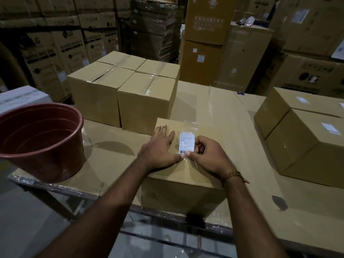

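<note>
Warehouse counter (232, 127): left hand (160, 149) lies flat on brown cardboard box (186, 174), right hand (208, 157) pinches white barcode label (186, 143); a skewed pull could wrinkle it.

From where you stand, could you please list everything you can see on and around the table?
small carton: one, brown, table's near edge, under both hands.
barcode label: one, white, on its top.
clear tape: one strip, over the label.
bucket: one, reddish-brown, table's left end.
taped cartons: four, brown, rear left.
labelled cartons: two, brown, right side.
table: one, cardboard-covered.
stacked cartons: many, brown, background.
bracelet: one, gold, right wrist.
left hand: flat on the small carton.
right hand: fingers curled, pinching the label.
</note>
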Tool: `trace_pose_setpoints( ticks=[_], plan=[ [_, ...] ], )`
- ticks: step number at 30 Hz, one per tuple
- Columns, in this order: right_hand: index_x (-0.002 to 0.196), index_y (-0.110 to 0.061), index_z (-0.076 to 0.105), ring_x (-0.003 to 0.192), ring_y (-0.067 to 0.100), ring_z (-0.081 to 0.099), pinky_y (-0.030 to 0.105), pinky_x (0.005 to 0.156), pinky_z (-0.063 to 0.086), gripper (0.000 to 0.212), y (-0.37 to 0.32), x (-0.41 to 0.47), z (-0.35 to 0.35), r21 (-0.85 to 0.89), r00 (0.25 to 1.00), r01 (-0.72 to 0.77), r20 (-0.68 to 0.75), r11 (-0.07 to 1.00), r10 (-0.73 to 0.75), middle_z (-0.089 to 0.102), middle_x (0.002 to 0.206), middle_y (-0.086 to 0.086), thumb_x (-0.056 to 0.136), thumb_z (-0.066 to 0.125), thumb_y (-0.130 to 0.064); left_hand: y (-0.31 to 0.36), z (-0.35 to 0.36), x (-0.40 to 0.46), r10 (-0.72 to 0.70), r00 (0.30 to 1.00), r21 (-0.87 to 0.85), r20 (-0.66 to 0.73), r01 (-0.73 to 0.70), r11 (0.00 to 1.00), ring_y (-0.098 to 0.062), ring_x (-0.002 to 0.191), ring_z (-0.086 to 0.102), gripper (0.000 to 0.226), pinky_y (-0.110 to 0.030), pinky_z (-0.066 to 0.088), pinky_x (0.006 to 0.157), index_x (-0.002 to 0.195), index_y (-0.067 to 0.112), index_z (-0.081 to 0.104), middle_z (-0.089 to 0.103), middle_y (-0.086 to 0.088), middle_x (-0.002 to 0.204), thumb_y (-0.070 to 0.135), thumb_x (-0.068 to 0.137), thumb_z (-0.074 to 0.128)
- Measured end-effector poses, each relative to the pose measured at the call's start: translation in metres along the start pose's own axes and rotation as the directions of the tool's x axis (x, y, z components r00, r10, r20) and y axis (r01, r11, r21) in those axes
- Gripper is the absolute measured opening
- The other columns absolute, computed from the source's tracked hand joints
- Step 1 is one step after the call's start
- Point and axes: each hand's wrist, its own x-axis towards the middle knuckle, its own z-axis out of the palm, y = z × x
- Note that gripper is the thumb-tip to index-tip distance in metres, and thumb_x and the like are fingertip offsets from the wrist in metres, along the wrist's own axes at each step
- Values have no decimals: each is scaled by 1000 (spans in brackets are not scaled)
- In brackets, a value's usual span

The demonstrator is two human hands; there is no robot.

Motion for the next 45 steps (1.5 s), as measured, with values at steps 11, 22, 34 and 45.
trace_pose_setpoints(
  ticks=[11, 22, 34, 45],
  plan=[
    [94, -13, 76, 71, 11, 54, 40, 72, 55, 29, 3, 5, -4, -111, 999, -18, 39, 994, 22, 59, 81, 0, 84, 87, -39, -9, 2, 6, 6, 999, -85, 40, -2, 996, -8, 159, -17, 112, -64, 23, 124, 168, 32, 12, -13, 11, 175, 70, 78, 68],
    [95, -14, 77, 78, 21, 61, 42, 80, 55, 26, 0, 0, -9, -60, 995, 17, 99, 998, -11, 66, 96, 17, 90, 80, -39, -11, 2, 7, 22, 995, -61, 93, -16, 998, -10, 158, -22, 131, -67, 20, 124, 168, 31, 5, -18, 10, 174, 79, 69, 76],
    [124, -19, 76, 114, 25, 73, 49, 105, 56, 26, -6, -8, -13, 230, 989, -112, 118, 967, 87, 80, 116, -4, 99, 75, -27, -5, -6, 3, 14, 986, -54, 165, -6, 999, -11, 156, -27, 146, -63, 15, 127, 168, 26, 0, -24, 8, 173, 78, 61, 84],
    [131, -15, 72, 110, 10, 74, 24, 90, 58, 32, -8, -5, -12, 329, 986, -156, 1, 931, 165, 79, 120, -4, 99, 74, -14, -7, -7, 4, 36, 984, -42, 172, -29, 999, -13, 156, -29, 147, -61, 15, 128, 169, 26, 0, -25, 6, 172, 84, 60, 80]
  ],
)
